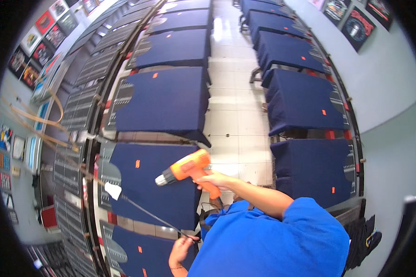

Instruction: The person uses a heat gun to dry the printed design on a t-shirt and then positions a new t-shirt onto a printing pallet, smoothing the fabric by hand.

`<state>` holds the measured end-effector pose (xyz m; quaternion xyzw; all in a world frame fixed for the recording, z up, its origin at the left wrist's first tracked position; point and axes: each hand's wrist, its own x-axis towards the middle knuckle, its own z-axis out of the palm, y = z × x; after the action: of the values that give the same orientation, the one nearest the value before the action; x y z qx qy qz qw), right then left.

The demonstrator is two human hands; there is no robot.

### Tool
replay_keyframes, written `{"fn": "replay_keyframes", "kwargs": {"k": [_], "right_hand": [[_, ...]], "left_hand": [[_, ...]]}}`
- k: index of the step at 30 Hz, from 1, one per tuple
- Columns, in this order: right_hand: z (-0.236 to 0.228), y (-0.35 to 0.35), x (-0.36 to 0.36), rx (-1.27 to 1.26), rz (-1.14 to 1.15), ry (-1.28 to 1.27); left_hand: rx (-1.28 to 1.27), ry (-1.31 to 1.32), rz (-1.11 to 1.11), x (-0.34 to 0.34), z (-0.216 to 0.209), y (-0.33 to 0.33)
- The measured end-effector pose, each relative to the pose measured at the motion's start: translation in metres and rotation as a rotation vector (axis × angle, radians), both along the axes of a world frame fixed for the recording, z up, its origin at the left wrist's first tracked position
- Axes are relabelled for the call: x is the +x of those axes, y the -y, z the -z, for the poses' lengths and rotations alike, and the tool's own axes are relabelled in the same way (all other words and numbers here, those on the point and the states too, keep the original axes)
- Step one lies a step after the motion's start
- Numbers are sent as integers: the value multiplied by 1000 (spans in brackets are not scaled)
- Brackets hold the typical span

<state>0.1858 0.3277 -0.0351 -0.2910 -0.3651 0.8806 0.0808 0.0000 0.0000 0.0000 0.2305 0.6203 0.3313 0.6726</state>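
My right hand (213, 179) is wrapped round the handle of an orange heat gun (189, 165). The gun's metal nozzle points left, above a navy cloth panel (155, 203) spread on a board. Low in the view, my left hand (184, 244) is closed on the near end of a thin dark rod or cord (152, 217). This runs up and left to a white cone-shaped piece (112, 190) over the board's edge. Whether the two are joined cannot be told for certain. A small orange mark (137, 164) shows on the cloth.
Two long rows of boards bear navy cloths (164, 99), with a tiled aisle (226, 115) between them. Dark rails (94, 161) run along the outer sides. Tan hoses (41, 120) hang at left. Framed pictures (358, 27) line the walls. Dark garments (358, 240) hang at lower right.
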Motion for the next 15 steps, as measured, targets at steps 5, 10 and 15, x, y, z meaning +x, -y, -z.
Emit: {"fn": "replay_keyframes", "kwargs": {"k": [5, 10, 15], "right_hand": [[-28, 16, 137, -231, 435, -189], [-79, 19, 273, 8, 862, -176], [-114, 82, 374, 184, 1147, 243]], "left_hand": [[112, -62, 33, 25, 0, -78], [319, -324, 568, 63, 15, -198], [218, -290, 509, 117, 30, -277]]}}
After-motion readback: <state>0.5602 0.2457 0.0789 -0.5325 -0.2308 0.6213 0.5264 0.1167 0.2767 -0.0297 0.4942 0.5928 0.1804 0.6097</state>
